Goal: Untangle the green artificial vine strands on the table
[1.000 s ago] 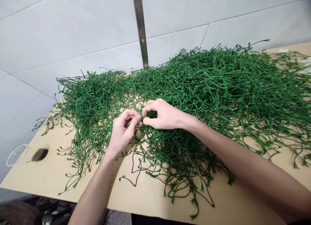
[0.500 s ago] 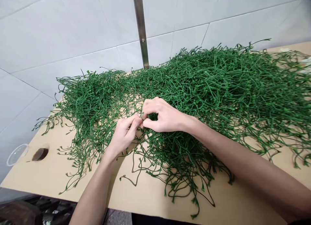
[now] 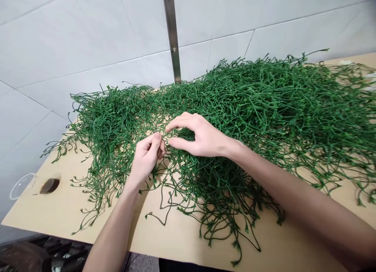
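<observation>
Thin green plastic-looking stems (image 3: 264,96) with small forked tips lie tangled in a deep heap across the board. My left hand (image 3: 147,154) is closed over the sparser patch of stems, its thumb pressed on the curled fingers; whatever it pinches is hidden. Just to its right is my right hand (image 3: 202,139), open, with thumb and fingers apart and pointing at the left hand. A gap separates the two hands. Nothing shows between the right fingers, and stems lie beneath that hand.
The tan board (image 3: 38,213) has a dark round hole (image 3: 49,186) at its left end, beside a clear plastic rim (image 3: 22,186). A metal strip (image 3: 172,37) stands against the white tiled wall (image 3: 88,33). Dark slatted furniture (image 3: 58,250) shows below the board.
The hands were touching at the fingertips. My right thumb and fingers have since spread apart, and my left hand has drawn slightly away, still closed.
</observation>
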Demonstrator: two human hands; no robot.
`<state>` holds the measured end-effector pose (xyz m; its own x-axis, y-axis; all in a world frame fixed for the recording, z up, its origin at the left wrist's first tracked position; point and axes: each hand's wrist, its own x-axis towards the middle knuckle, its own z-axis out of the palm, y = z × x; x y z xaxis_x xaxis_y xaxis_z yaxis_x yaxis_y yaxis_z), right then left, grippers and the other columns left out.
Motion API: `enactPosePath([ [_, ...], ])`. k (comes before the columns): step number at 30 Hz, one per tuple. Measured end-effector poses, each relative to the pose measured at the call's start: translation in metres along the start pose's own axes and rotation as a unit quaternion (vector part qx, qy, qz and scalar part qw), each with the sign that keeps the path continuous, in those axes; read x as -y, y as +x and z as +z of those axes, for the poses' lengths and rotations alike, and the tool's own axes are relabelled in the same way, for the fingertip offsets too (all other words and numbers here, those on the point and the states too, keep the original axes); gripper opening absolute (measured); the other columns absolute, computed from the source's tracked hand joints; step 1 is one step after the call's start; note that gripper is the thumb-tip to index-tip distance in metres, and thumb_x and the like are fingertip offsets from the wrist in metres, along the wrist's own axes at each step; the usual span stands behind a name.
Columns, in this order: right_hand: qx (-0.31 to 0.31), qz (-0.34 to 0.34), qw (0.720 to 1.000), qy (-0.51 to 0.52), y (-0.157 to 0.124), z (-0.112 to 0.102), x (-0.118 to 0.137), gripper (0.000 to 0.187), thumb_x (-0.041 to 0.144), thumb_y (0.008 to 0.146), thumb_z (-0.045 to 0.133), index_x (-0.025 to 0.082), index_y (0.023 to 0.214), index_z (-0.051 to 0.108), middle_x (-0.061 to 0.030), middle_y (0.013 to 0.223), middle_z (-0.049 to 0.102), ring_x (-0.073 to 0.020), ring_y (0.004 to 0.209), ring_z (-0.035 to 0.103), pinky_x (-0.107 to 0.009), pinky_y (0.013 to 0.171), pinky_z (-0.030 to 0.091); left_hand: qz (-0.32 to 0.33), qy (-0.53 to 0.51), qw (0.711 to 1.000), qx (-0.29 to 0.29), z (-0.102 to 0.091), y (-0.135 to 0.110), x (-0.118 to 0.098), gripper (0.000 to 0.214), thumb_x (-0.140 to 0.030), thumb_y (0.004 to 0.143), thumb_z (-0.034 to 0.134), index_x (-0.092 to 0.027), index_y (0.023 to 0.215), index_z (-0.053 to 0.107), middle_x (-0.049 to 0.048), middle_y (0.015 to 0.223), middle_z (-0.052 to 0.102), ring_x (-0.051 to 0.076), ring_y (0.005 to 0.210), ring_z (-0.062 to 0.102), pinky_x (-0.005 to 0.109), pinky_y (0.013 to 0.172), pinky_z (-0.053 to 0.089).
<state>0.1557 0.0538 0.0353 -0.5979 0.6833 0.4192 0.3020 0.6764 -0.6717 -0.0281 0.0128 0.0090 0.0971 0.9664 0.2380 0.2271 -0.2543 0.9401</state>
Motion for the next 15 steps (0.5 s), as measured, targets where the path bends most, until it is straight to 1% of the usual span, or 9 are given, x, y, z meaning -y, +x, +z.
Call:
enactPosePath([
  [2, 0.038, -0.011, 0.999, -0.018, -0.0002, 0.0023, 0.0017, 0.026, 0.035, 0.085, 0.061, 0.017, 0.101, 0.07, -0.0063, 0.107, 0.07, -0.0228, 0.105, 0.054, -0.042, 0.096, 0.031, -0.003, -0.002, 1.0, 0.002, 0.0018, -0.0007, -0.0024, 0.049, -0.05, 0.091, 0.049, -0.017, 0.055, 0.046, -0.0044, 0.046, 0.037, 0.007, 0.043, 0.035, 0.022, 0.042, 0.029],
  [3, 0.058, -0.018, 0.998, -0.025, 0.0, 0.0034, 0.0017, 0.023, 0.035, 0.087, 0.06, 0.018, 0.098, 0.071, -0.0056, 0.103, 0.071, -0.0225, 0.104, 0.054, -0.041, 0.095, 0.03, -0.005, -0.001, 1.0, 0.0, 0.0023, -0.0009, -0.0032, 0.049, -0.05, 0.091, 0.05, -0.017, 0.055, 0.046, -0.0048, 0.045, 0.037, 0.007, 0.042, 0.034, 0.022, 0.041, 0.028],
  [4, 0.075, -0.025, 0.997, -0.027, 0.0004, 0.0041, 0.0013, 0.021, 0.033, 0.089, 0.058, 0.019, 0.093, 0.072, -0.0045, 0.097, 0.072, -0.0213, 0.1, 0.055, -0.04, 0.093, 0.03, -0.008, 0.001, 1.0, -0.002, 0.0025, -0.0009, -0.0036, 0.048, -0.05, 0.091, 0.05, -0.017, 0.055, 0.047, -0.0051, 0.045, 0.036, 0.007, 0.041, 0.034, 0.022, 0.041, 0.028],
  [6, 0.09, -0.041, 0.995, -0.016, 0.0011, 0.0042, -0.0002, 0.021, 0.027, 0.091, 0.054, 0.019, 0.084, 0.073, -0.0027, 0.088, 0.073, -0.0181, 0.089, 0.056, -0.037, 0.088, 0.032, -0.011, 0.008, 1.0, -0.004, 0.0024, -0.0009, -0.0035, 0.047, -0.049, 0.091, 0.05, -0.017, 0.057, 0.049, -0.0055, 0.044, 0.036, 0.007, 0.04, 0.034, 0.022, 0.041, 0.029],
  [8, 0.084, -0.049, 0.995, -0.012, 0.0013, 0.0032, -0.0013, 0.022, 0.022, 0.091, 0.052, 0.019, 0.08, 0.071, -0.0018, 0.086, 0.072, -0.0162, 0.084, 0.056, -0.035, 0.085, 0.032, -0.012, 0.011, 1.0, 0.002, 0.0021, -0.0011, -0.0031, 0.047, -0.048, 0.092, 0.048, -0.017, 0.058, 0.051, -0.0057, 0.043, 0.035, 0.007, 0.04, 0.035, 0.022, 0.042, 0.03],
  [10, 0.073, -0.046, 0.995, -0.04, 0.0007, 0.0022, -0.0011, 0.022, 0.021, 0.088, 0.052, 0.018, 0.078, 0.07, -0.002, 0.082, 0.071, -0.0168, 0.085, 0.056, -0.035, 0.084, 0.031, -0.013, 0.008, 1.0, 0.015, 0.0024, -0.0017, -0.0028, 0.046, -0.048, 0.093, 0.047, -0.017, 0.06, 0.052, -0.0059, 0.043, 0.034, 0.007, 0.041, 0.036, 0.022, 0.042, 0.031],
  [12, 0.063, -0.037, 0.993, -0.092, -0.0001, 0.0022, 0.0003, 0.021, 0.022, 0.086, 0.052, 0.016, 0.075, 0.069, -0.0032, 0.078, 0.07, -0.0183, 0.085, 0.055, -0.036, 0.083, 0.03, -0.012, 0.008, 0.999, 0.038, 0.003, -0.0027, -0.0032, 0.045, -0.048, 0.094, 0.046, -0.017, 0.061, 0.05, -0.0056, 0.045, 0.035, 0.007, 0.042, 0.037, 0.022, 0.043, 0.03],
  [15, 0.049, -0.036, 0.981, -0.183, -0.0006, 0.0038, 0.0025, 0.022, 0.023, 0.081, 0.052, 0.014, 0.07, 0.067, -0.0059, 0.075, 0.07, -0.0212, 0.088, 0.054, -0.039, 0.084, 0.027, -0.012, 0.031, 0.996, 0.084, 0.0036, -0.0035, -0.0047, 0.044, -0.048, 0.093, 0.047, -0.018, 0.061, 0.045, -0.0048, 0.048, 0.039, 0.007, 0.044, 0.034, 0.022, 0.042, 0.026],
])
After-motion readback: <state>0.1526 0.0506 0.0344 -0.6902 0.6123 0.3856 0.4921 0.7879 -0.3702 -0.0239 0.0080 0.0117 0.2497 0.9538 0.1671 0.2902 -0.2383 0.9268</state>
